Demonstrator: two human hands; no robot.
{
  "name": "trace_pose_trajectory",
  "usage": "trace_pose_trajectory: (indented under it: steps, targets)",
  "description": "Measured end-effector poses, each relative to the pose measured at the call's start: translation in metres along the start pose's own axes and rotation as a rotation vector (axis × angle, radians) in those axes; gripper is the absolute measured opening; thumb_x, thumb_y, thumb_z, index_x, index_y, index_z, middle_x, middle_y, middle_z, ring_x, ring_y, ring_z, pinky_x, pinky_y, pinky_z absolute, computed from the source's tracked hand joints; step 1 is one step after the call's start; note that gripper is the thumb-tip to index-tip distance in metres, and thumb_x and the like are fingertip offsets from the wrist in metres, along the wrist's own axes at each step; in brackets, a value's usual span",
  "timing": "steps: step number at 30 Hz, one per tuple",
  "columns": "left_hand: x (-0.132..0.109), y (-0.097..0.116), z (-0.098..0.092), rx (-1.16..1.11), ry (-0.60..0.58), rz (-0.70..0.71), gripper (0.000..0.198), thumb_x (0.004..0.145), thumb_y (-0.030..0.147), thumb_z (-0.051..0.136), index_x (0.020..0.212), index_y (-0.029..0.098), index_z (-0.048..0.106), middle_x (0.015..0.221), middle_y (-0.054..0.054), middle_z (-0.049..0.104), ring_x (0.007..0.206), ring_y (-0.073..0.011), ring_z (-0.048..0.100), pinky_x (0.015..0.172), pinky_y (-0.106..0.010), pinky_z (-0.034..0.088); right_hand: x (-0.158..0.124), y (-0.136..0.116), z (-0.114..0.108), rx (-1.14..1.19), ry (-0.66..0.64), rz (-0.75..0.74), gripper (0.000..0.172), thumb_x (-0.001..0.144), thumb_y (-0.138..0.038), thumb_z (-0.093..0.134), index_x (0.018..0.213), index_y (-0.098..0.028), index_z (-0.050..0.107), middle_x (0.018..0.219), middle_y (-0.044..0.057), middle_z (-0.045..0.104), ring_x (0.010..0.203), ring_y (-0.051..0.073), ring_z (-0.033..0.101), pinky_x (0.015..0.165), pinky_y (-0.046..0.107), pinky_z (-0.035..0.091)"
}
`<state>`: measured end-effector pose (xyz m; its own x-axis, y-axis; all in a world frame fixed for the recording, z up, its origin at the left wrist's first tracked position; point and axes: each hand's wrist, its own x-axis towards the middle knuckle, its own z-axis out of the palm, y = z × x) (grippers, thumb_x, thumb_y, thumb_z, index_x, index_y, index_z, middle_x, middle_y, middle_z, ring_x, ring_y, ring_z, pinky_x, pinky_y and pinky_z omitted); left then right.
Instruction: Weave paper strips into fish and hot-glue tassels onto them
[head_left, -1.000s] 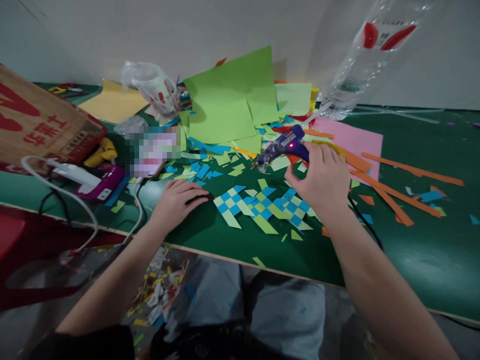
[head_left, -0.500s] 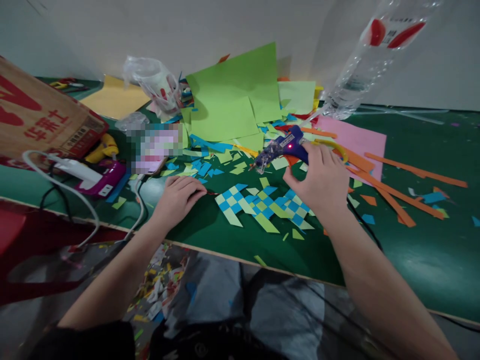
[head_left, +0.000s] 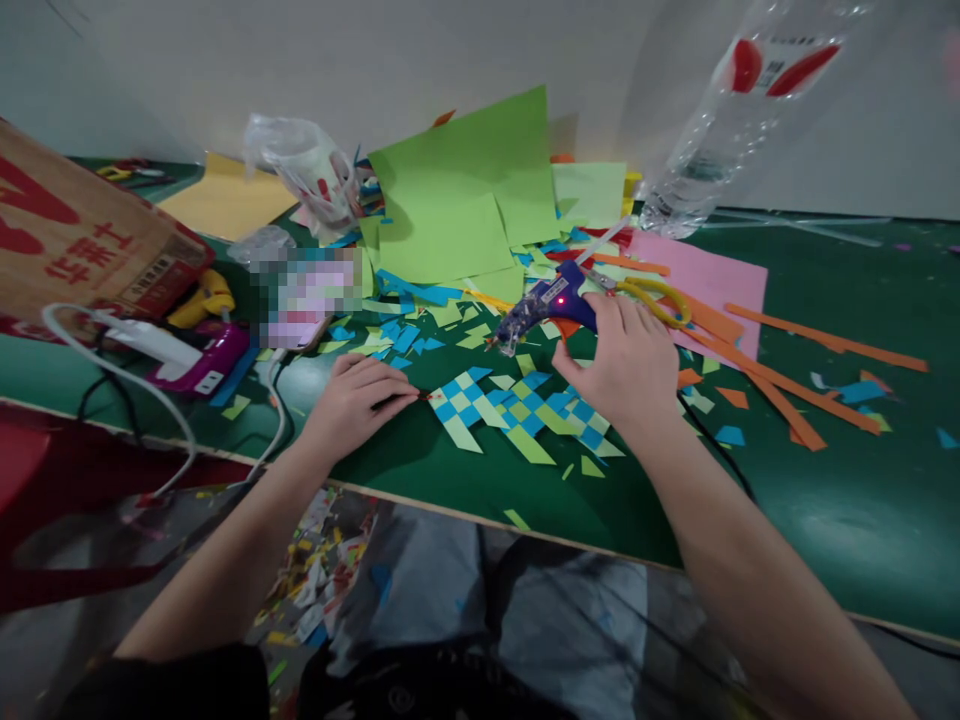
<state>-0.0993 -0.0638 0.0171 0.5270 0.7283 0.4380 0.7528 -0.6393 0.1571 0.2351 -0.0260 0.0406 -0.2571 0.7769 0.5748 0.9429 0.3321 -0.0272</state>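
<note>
My left hand [head_left: 367, 405] is closed in a pinch on a thin dark reddish strip [head_left: 424, 396], too small to name surely. The strip's tip meets the left end of a woven paper piece [head_left: 461, 400], blue and light green in a checkered zigzag, lying flat on the table. My right hand [head_left: 626, 355] grips a blue hot glue gun [head_left: 556, 296] by its handle, a red light lit on its side. The gun's nozzle points left, above the woven piece, and a clear glue stick [head_left: 604, 242] sticks out behind. My right palm hides part of the handle.
Yellow-handled scissors [head_left: 660, 300] lie beyond my right hand, near orange paper strips [head_left: 787, 375] and pink paper [head_left: 739, 270]. Green sheets [head_left: 465, 180] and a plastic bottle [head_left: 705, 150] stand behind. A phone [head_left: 304, 310], purple power adapter [head_left: 199, 365] and paper bag [head_left: 97, 230] occupy the left.
My right hand has moved the glue gun slightly left and toward me, showing more of the scissors. My left hand has shifted right, bringing the thin strip up to the woven paper's end.
</note>
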Motion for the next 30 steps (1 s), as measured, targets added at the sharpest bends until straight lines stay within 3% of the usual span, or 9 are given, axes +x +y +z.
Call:
trace_pose_trajectory:
  steps: [15, 26, 30]
  targets:
    - [-0.0015, 0.0022, -0.0046, -0.019, 0.073, -0.005, 0.008, 0.091, 0.027, 0.065, 0.091, 0.024, 0.072, 0.09, -0.001, 0.074, 0.082, -0.0174, 0.068, 0.09, -0.038, 0.043, 0.0, -0.0003, -0.0005, 0.014, 0.002, -0.009, 0.045, 0.088, -0.033, 0.05, 0.126, -0.008, 0.052, 0.107, 0.019, 0.064, 0.1, 0.031, 0.06, 0.083, 0.043, 0.049]
    - [-0.0026, 0.0015, -0.007, -0.046, 0.022, -0.031, 0.014, 0.092, 0.037, 0.064, 0.093, 0.024, 0.07, 0.088, -0.001, 0.076, 0.081, -0.018, 0.069, 0.091, -0.039, 0.043, 0.0005, -0.0005, -0.0015, 0.029, -0.02, 0.001, 0.045, 0.089, -0.034, 0.05, 0.126, -0.009, 0.051, 0.106, 0.018, 0.063, 0.099, 0.031, 0.06, 0.082, 0.044, 0.049]
    - [-0.0049, -0.0068, -0.0061, -0.06, -0.022, -0.071, 0.022, 0.095, 0.039, 0.057, 0.106, 0.024, 0.071, 0.1, -0.005, 0.074, 0.092, -0.0209, 0.066, 0.093, -0.039, 0.044, 0.0007, 0.0001, -0.0005, 0.014, -0.021, -0.003, 0.046, 0.089, -0.034, 0.05, 0.126, -0.007, 0.052, 0.105, 0.018, 0.063, 0.099, 0.03, 0.06, 0.082, 0.043, 0.049]
